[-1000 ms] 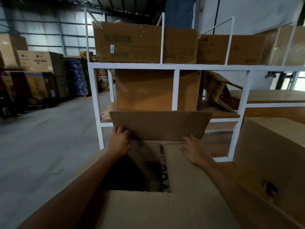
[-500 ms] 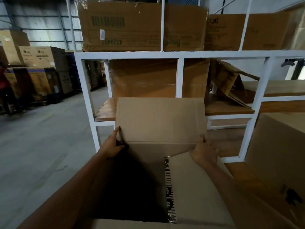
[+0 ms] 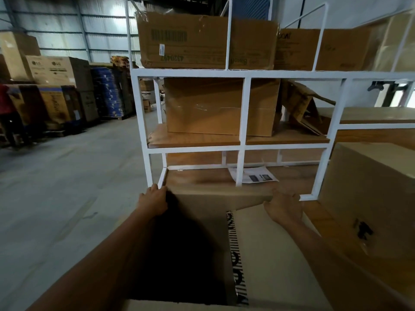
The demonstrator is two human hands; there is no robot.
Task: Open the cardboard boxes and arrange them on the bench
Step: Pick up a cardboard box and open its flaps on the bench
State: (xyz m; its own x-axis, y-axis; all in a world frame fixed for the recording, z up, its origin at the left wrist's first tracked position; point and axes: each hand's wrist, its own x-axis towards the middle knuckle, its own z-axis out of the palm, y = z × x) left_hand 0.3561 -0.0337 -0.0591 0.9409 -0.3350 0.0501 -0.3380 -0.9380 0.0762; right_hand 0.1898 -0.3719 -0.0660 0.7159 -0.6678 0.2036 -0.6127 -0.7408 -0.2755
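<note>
- A white rack (image 3: pixel 244 131) stands ahead with boxes on its shelves.
- The open cardboard box (image 3: pixel 280 254) sits nearest, in front of the rack and left of a closed box (image 3: pixel 370 198).
- Its far flap (image 3: pixel 220 194) is folded outward.
- The left hand (image 3: pixel 153 200) has its fingers curled over the flap's left end.
- The right hand (image 3: pixel 284 207) grips the right end.

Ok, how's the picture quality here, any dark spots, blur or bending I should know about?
Head view: the inside of the open box is black shadow, contents unreadable; head view: the bars of the white rack bow and lean from wide-angle distortion; head view: the stacked boxes at left are smeared by blur, and the far wall glares bright.
</note>
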